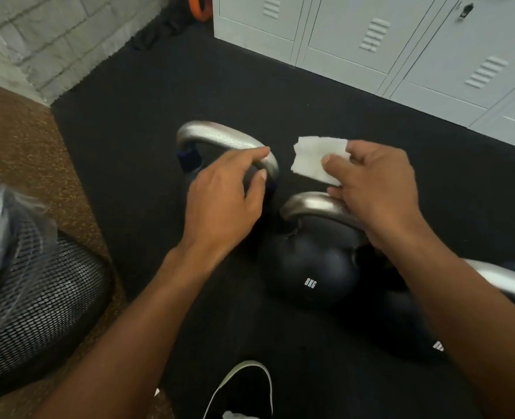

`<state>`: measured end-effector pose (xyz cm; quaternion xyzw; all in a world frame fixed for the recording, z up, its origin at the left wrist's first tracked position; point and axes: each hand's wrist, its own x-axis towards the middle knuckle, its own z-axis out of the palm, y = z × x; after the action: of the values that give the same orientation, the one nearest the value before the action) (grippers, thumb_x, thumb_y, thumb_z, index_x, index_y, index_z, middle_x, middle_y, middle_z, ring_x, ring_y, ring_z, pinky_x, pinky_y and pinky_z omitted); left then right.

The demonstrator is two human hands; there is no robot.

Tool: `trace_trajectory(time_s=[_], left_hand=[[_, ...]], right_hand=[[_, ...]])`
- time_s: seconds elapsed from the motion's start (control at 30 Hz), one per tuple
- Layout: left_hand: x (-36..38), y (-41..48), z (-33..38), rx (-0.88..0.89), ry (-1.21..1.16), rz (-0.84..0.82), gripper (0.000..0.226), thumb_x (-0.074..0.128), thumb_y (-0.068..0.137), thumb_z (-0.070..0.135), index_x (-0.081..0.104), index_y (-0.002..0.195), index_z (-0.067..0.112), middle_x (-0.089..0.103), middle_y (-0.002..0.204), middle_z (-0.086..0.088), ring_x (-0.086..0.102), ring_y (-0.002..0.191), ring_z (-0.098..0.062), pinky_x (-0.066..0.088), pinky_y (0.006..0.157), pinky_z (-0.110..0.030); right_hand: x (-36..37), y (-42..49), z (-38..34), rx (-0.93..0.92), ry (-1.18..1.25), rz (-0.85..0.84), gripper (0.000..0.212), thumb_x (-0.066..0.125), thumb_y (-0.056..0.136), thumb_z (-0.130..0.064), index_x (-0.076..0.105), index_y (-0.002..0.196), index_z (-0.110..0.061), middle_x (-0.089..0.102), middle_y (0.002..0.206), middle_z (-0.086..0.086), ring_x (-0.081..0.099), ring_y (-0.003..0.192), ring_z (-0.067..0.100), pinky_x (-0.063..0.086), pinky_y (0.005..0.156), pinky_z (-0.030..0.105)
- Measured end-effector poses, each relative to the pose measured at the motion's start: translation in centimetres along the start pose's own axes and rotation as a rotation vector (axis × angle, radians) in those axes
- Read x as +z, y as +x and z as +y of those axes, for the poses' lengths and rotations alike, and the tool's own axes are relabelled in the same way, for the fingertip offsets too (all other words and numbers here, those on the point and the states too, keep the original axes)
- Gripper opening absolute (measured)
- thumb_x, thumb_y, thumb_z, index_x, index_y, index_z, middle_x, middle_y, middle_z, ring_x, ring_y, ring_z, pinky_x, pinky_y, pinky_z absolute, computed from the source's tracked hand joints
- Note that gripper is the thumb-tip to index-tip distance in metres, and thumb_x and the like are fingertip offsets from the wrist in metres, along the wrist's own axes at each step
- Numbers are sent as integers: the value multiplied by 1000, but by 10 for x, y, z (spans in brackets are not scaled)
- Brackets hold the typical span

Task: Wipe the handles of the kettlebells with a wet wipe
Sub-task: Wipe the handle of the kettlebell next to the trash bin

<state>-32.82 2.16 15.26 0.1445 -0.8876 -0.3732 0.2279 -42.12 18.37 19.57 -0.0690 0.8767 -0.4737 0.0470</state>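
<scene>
- The left hand (226,201) sits at the centre of the frame. Its fingers curl over the right bend of the curved silver metal handle (219,136) of the farthest dark kettlebell (188,160), and the thumb is tucked under the bar, so it grips that handle.
- The right hand (377,192), right of centre, pinches a crumpled white wet wipe (313,160) between thumb and fingers.
- The wipe is up in the air between the two hands, just right of the gripped handle. It is just above the second silver handle (307,205), which belongs to the round black kettlebell marked "8KG" (310,267) in the middle.
- From here the wipe looks clear of both handles.
- The lower fingers of the right hand lie right over that second handle; I cannot tell whether they touch it.
- At the lower right a third silver handle (504,279) pokes out from behind the right forearm, its kettlebell mostly hidden.
- The kettlebells stand close together on a black rubber floor mat (159,86).
- Pale grey metal lockers (371,34) fill the upper right, and a white painted brick wall (38,34) the upper left.
- A brown speckled floor (17,140) runs down the left edge.
- A rounded black mesh object (44,303) with clear plastic over it sits at the lower left.
- A black shoe with a white sole (244,385) shows at the bottom centre.
</scene>
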Motion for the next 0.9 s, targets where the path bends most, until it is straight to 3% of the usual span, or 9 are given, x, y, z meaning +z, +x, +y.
trace_trajectory(time_s=[0.13,0.2,0.27,0.37,0.47,0.63,0.73,0.83,0.9], left_hand=[[0,12,-19,224,452,-29,51,50,93,18,56,144,19,53,151,-2,45,143,-21,40,107,-52],[0,14,-27,244,566,-73,58,46,90,20,50,148,18,47,157,-5,38,148,-26,35,108,-60],[-1,16,-37,267,605,-101,62,47,89,24,46,150,18,44,158,-6,37,148,-27,33,107,-63],[-5,21,-46,309,595,-91,58,51,93,36,48,149,21,48,156,-3,41,146,-26,33,107,-63],[-5,26,-53,344,572,-58,54,59,95,32,51,147,22,52,153,-2,44,144,-25,34,106,-59],[-1,30,-61,359,525,-18,59,70,91,23,52,147,24,53,152,-1,44,144,-24,34,106,-58],[3,28,-64,378,507,37,58,70,90,24,53,146,23,53,152,1,44,144,-23,36,105,-58],[8,24,-67,385,506,97,59,67,91,15,53,147,24,52,153,3,43,145,-21,37,105,-58],[10,23,-68,390,502,123,60,64,90,10,53,147,24,52,152,4,43,145,-20,38,104,-58]], right_hand=[[27,-1,-21,-139,-374,62,27,53,89,-25,55,62,-22,50,57,-2,52,69,28,36,64,30],[42,-10,-30,-167,-432,47,23,50,94,-23,63,75,-24,52,60,-4,49,65,27,31,64,30],[61,-23,-31,-171,-455,18,27,48,98,-22,72,110,-26,70,84,1,61,79,28,37,73,32],[95,-50,-19,-185,-395,-6,38,45,101,-19,57,137,-23,68,124,9,64,106,27,39,84,26],[118,-64,-8,-61,-162,-88,57,41,104,-19,24,158,-19,29,163,5,45,138,17,33,101,16],[121,-60,-8,53,-10,-206,65,34,107,-29,-4,160,-25,-4,169,-6,17,152,13,16,114,21],[121,-45,-12,136,201,-181,63,30,106,-44,5,161,-27,4,169,-6,15,153,13,13,121,29],[118,-17,-16,191,297,-106,63,32,88,-57,53,138,-26,55,142,1,49,132,21,36,113,49],[114,5,-19,253,249,-154,67,29,79,-63,65,120,-24,66,126,2,58,121,23,41,107,50]])
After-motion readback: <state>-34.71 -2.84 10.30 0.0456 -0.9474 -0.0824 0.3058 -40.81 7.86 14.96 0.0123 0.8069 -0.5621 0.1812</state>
